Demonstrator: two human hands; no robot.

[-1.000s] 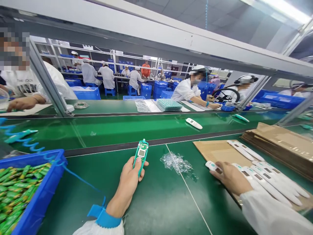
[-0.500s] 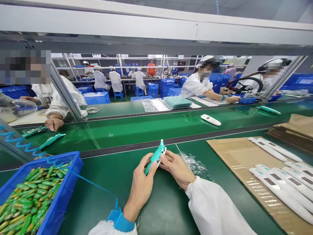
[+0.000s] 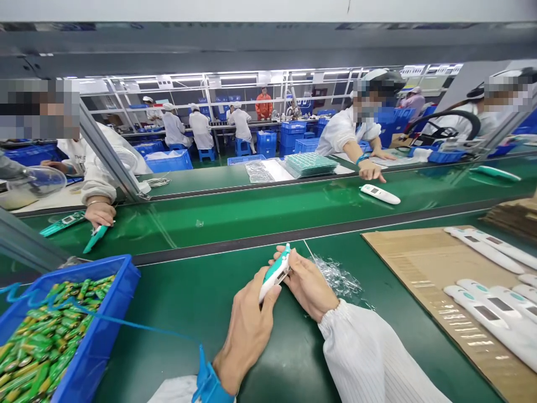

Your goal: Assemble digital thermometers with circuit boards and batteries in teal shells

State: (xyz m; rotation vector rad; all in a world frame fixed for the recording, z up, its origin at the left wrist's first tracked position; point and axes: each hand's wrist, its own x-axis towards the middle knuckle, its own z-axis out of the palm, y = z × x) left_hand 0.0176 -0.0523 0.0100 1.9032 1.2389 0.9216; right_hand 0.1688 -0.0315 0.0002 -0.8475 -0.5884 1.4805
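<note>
Both my hands meet over the green work surface, holding a small teal-and-white thermometer body (image 3: 275, 271) between them. My left hand (image 3: 248, 327) grips its lower end, fingers closed round it. My right hand (image 3: 308, 284) pinches its upper part from the right side. A crumpled clear plastic wrapper (image 3: 342, 281) lies just right of my right hand. Several finished white thermometers (image 3: 486, 305) lie in a row on a cardboard sheet (image 3: 419, 268) at the right.
A blue bin (image 3: 104, 330) full of green batteries (image 3: 37, 344) stands at the left, with a blue coiled cord across it. A green conveyor belt (image 3: 251, 210) runs behind, carrying a white thermometer (image 3: 380, 193). Co-workers in white coats reach onto it from the far side.
My right hand left the cardboard row with a white piece and joined my left hand on the teal body, which now shows a white side. The view tilted downward.
</note>
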